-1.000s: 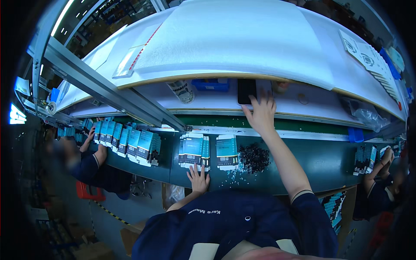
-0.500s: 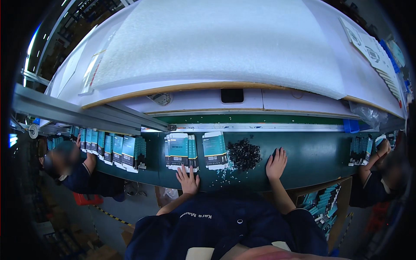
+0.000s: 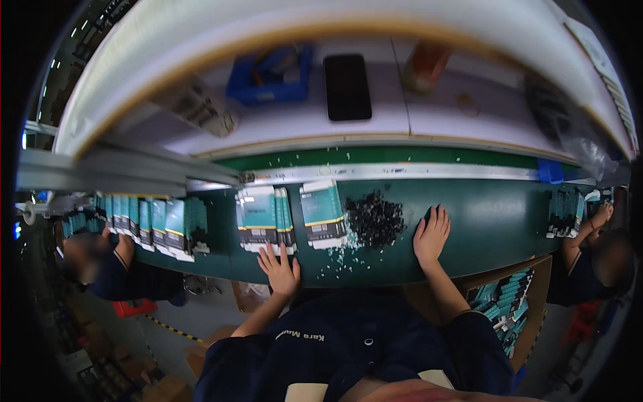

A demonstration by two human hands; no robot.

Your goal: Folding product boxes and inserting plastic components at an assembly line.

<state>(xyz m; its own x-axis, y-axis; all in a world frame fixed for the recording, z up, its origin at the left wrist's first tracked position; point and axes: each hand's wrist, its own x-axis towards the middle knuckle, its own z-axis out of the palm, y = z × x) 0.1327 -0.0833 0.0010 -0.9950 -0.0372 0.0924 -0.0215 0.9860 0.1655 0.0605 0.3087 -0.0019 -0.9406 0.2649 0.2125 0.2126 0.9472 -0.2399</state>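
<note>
My left hand (image 3: 280,273) lies with its fingers spread at the near edge of a stack of teal and black cartons (image 3: 258,216); its fingertips reach the cartons' white lower flaps, and I cannot tell if they press on them. Flat on the green table (image 3: 482,231) rests my right hand (image 3: 432,236), fingers stretched out and nothing in it. Between the hands are a second carton stack (image 3: 322,213), a heap of small black parts (image 3: 375,220) and a scatter of small pale bits (image 3: 343,260).
Rows of similar cartons (image 3: 158,224) stand at left beside a co-worker (image 3: 127,268); another co-worker (image 3: 581,268) works at far right. An open box (image 3: 512,301) of cartons sits below the table edge. A shelf beyond holds a black phone (image 3: 347,87) and a blue bin (image 3: 268,84).
The view has tilted up, so more of the shelf shows, with the phone and blue bin. Both my hands stay in about the same places on the table.
</note>
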